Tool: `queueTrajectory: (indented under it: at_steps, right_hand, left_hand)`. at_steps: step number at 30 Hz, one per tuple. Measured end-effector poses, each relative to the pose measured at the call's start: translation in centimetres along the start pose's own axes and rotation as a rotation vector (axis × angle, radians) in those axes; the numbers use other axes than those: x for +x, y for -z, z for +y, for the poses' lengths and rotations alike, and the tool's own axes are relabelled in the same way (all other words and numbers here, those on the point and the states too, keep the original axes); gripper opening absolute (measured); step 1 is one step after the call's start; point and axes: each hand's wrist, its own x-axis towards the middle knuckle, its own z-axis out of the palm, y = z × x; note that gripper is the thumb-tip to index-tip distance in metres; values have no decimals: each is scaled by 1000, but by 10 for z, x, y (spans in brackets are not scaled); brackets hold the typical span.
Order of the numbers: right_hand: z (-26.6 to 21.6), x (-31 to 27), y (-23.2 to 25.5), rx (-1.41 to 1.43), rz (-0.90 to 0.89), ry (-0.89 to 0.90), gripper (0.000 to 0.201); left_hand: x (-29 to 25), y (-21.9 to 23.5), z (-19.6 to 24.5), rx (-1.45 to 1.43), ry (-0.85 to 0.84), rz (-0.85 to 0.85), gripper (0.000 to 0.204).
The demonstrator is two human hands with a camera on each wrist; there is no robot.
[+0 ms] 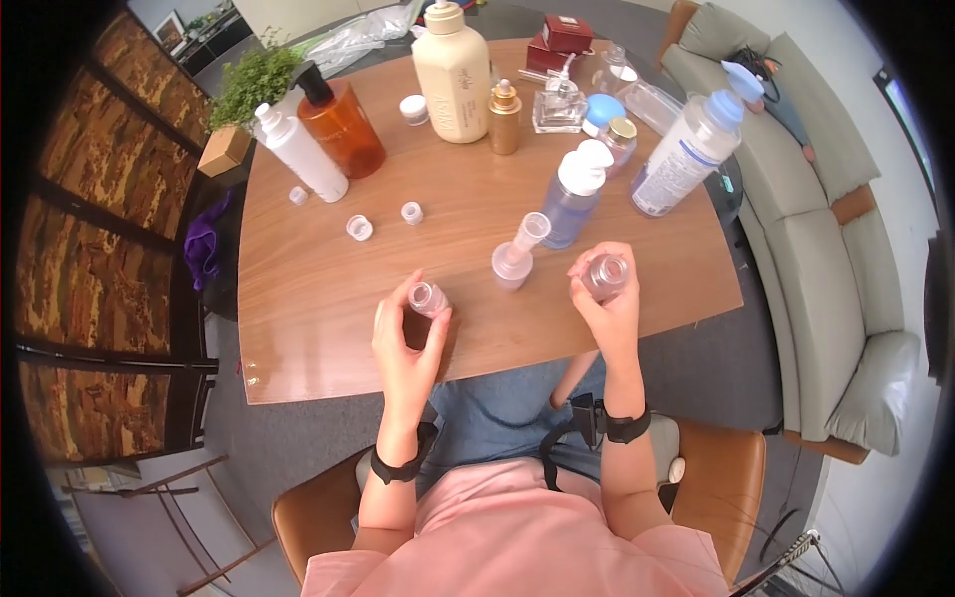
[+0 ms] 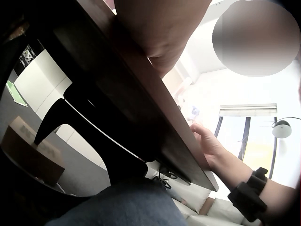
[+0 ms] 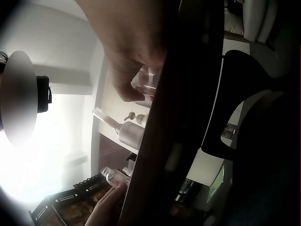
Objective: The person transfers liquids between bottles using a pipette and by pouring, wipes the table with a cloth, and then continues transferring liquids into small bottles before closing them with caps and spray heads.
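As the left hand point(image 1: 402, 348) curls round an uncapped clear bottle point(image 1: 428, 298) and the right hand point(image 1: 613, 313) round a second bottle point(image 1: 606, 279) at the tabletop's point(image 1: 318, 323) near side, step appears to be steadying both; next move presumably calls for upright mouths. Beyond: tube-topped bottle point(image 1: 512, 267), then loose caps point(image 1: 359, 229).

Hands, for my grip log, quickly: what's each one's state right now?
Left hand: closed, holding a small clear bottle.
Right hand: closed, holding another small clear bottle.
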Motion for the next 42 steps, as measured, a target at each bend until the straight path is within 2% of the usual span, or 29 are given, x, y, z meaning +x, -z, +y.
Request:
queueTrajectory:
  at_steps: [8,23,25,42]
  right_hand:
    - [-1,-3,0,-21,14,11,34]
    - [4,-4,1,-13,11,18,34]
    - [2,-4,1,-19,15,-3,34]
    - [0,-5,0,9,10,-28,34]
  left_hand:
    - [-1,0,2,-17,63,-15,44]
    - [1,2,2,55,-1,5,47]
    - [1,3,4,72,12,-44,46]
    - [1,4,7,57,35,-35,46]
